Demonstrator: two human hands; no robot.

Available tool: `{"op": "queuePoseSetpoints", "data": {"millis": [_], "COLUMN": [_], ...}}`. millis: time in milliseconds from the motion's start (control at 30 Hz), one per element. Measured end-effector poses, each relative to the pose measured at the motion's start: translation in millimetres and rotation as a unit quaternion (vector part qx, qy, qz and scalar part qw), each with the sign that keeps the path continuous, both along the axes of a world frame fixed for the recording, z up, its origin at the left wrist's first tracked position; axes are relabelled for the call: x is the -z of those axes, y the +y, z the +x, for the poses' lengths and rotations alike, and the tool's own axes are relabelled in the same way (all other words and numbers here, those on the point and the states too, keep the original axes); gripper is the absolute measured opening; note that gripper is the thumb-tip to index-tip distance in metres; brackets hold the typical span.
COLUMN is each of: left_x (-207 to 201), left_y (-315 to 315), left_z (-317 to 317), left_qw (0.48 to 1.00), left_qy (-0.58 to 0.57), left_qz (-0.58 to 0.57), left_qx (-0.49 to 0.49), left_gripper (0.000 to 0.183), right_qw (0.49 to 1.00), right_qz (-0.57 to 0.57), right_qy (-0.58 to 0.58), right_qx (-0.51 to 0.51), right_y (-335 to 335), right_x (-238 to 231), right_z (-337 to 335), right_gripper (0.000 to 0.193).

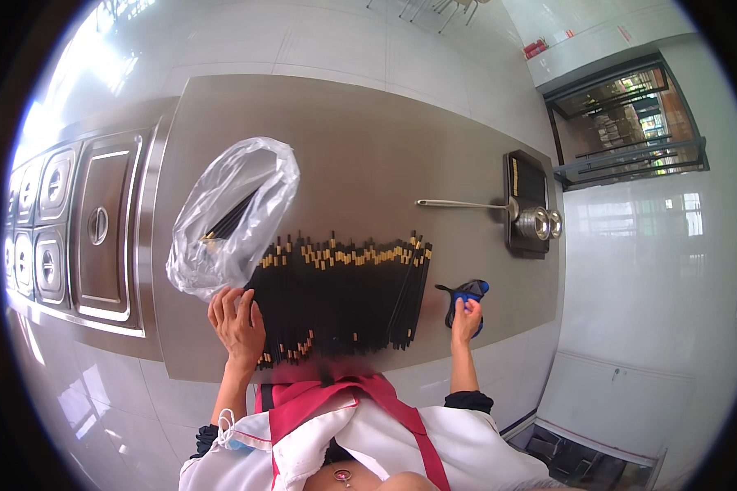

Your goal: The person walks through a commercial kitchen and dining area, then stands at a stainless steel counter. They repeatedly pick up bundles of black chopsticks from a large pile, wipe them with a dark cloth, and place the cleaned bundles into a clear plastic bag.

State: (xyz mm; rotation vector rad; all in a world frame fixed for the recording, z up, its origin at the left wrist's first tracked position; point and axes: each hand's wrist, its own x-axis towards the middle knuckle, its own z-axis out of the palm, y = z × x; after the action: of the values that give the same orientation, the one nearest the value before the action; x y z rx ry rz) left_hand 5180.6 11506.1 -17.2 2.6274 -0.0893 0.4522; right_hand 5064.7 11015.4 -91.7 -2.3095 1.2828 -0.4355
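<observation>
A wide layer of black chopsticks (336, 299) with gold bands lies side by side on the steel table in front of me. At its left edge rests my left hand (239, 325), fingers spread, its fingertips by the lower end of a clear plastic bag (190, 266). Inside the bag a few more black chopsticks (231, 214) show. To the right of the layer, my right hand (467, 319) is closed on a small black-and-blue soft thing with a strap (472, 288); its kind cannot be made out, and my fingers partly cover it.
The steel table (368, 147) reaches away ahead. Toward its right end stands a black tray (528, 176) with metal cups (533, 222) and a long-handled ladle (458, 204). Lidded steel food pans (102, 221) adjoin the left side. A glass door (630, 123) is at the far right.
</observation>
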Motion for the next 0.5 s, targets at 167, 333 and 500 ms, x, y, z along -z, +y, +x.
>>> {"op": "queuePoseSetpoints", "data": {"millis": [167, 333, 500], "left_x": [-6.3, -23.0, -18.1], "left_y": [-25.7, -74.4, -139.5], "left_z": [4.9, -1.9, -46.7], "left_qw": [1.0, 0.998, 0.992], "left_qy": [0.006, 0.008, 0.046], "left_qz": [0.008, -0.013, -0.071], "left_qx": [0.015, 0.057, 0.092], "left_gripper": [0.022, 0.022, 0.022], "right_qw": [0.986, 0.953, 0.942], "right_qz": [0.063, -0.072, -0.014], "right_qy": [0.074, 0.185, 0.243], "right_qx": [-0.138, -0.229, -0.233], "right_y": [64.2, 92.8, 72.0], "right_x": [-4.9, -5.9, -14.1], "right_z": [15.7, 51.7, 63.7], "right_gripper": [0.071, 0.077, 0.059]}}
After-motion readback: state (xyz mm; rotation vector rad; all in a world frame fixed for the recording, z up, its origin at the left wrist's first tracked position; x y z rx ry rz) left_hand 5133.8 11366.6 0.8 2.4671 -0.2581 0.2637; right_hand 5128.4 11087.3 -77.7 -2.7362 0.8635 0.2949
